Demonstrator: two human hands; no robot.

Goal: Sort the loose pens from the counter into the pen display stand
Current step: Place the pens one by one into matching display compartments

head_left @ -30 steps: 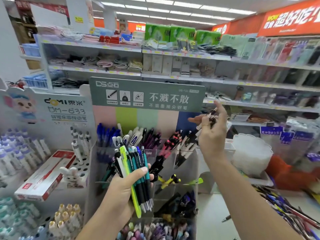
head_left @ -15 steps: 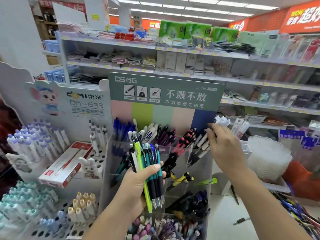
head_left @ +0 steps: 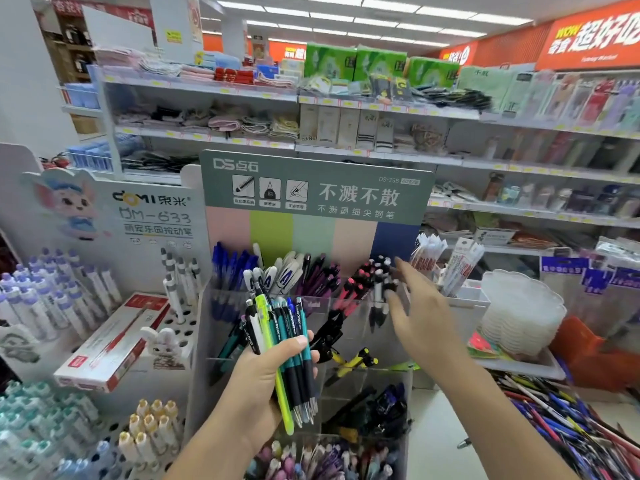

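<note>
My left hand [head_left: 263, 382] grips a bundle of pens [head_left: 287, 355], mostly teal-and-black with one yellow-green, tips pointing down, in front of the clear pen display stand [head_left: 349, 306]. My right hand [head_left: 420, 313] hovers with fingers spread and empty beside the stand's upper right compartment, where black-and-white pens [head_left: 381, 289] stand. The stand's other compartments hold blue, white, purple and red-black pens. A heap of loose pens [head_left: 571, 420] lies on the counter at the lower right.
A green header card [head_left: 311, 188] tops the stand. To the left are a white pen display [head_left: 152, 216], a red-and-white box [head_left: 114, 344] and perforated trays of pens. A stack of white trays [head_left: 519, 313] sits to the right, store shelves behind.
My right hand carried black-and-white pens to the stand's upper right compartment, let go of them and now is spread and empty. My left hand kept its bundle.
</note>
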